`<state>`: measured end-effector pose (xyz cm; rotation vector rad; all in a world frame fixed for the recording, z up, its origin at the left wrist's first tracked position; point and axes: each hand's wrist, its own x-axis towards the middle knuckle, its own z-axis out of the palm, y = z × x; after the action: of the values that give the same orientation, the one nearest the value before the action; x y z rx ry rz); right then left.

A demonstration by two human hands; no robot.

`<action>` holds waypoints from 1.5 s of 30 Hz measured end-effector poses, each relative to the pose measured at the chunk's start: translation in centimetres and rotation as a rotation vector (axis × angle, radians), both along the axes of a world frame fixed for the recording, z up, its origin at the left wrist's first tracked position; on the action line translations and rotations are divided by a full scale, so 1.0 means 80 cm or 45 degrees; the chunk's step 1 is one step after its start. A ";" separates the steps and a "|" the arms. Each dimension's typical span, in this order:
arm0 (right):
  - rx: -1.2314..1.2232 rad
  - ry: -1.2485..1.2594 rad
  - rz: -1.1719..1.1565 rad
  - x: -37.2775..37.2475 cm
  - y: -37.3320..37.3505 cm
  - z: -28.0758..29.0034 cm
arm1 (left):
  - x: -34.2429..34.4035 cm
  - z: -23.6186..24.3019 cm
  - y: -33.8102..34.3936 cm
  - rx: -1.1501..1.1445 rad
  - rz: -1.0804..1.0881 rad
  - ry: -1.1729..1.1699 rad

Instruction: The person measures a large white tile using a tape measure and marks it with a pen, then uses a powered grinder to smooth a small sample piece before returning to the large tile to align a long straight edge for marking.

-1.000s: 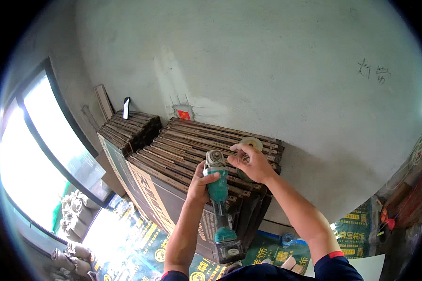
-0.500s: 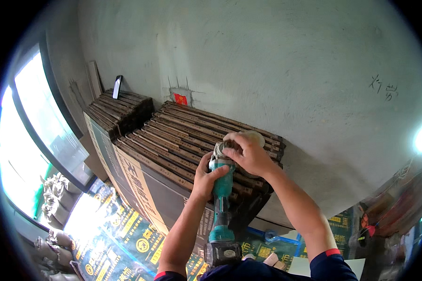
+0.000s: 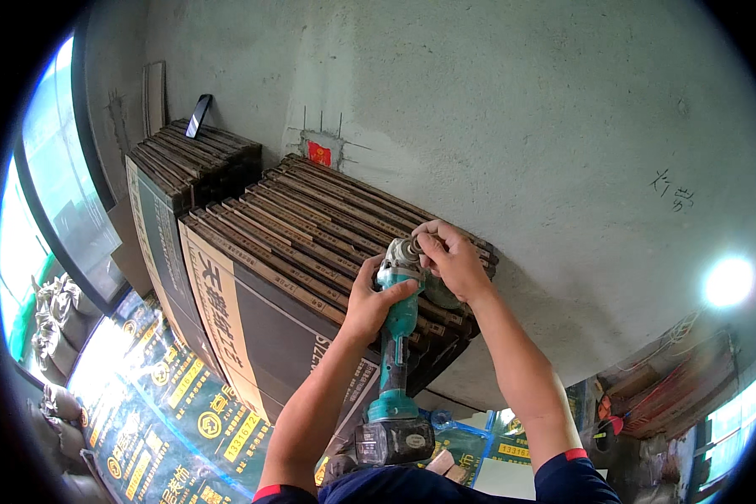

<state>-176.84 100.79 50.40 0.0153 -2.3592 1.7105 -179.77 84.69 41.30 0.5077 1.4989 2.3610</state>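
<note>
A teal cordless angle grinder [image 3: 399, 319] with a dark battery hangs upright, head upward, in front of a stack of boxed boards. My left hand [image 3: 370, 298] is wrapped round its body just below the metal head. My right hand [image 3: 449, 265] is at the head, thumb and fingertips closed on a small metal ring [image 3: 413, 245] at the spindle; whether the ring is seated or loose I cannot tell. A round object under my right hand is mostly hidden.
A second board stack [image 3: 193, 151] with a leaning phone [image 3: 198, 116] stands against the plastered wall [image 3: 521, 101]. A window [image 3: 67, 193] and sacks [image 3: 55, 328] are at the left. Printed protective sheeting [image 3: 168, 403] covers the floor; assorted clutter [image 3: 630, 403] lies at the right.
My right hand has moved onto the grinder's head, and its fingers have closed on the ring there. The head and left hand have risen in the picture as the view shifted.
</note>
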 end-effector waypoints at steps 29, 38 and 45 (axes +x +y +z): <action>0.614 -0.048 -0.761 -0.020 0.085 -0.028 | 0.006 0.021 -0.009 -0.023 -0.084 -0.062; 1.011 -0.618 -0.678 -0.085 0.149 -0.069 | -0.003 0.006 -0.007 -0.062 -0.044 0.025; 0.339 -0.577 -0.636 -0.083 0.167 -0.043 | -0.001 0.015 -0.013 -0.009 -0.076 -0.038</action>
<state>-183.44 114.12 46.99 -0.9214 -2.5717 1.2453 -179.82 83.66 42.49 0.5068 1.4581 2.3072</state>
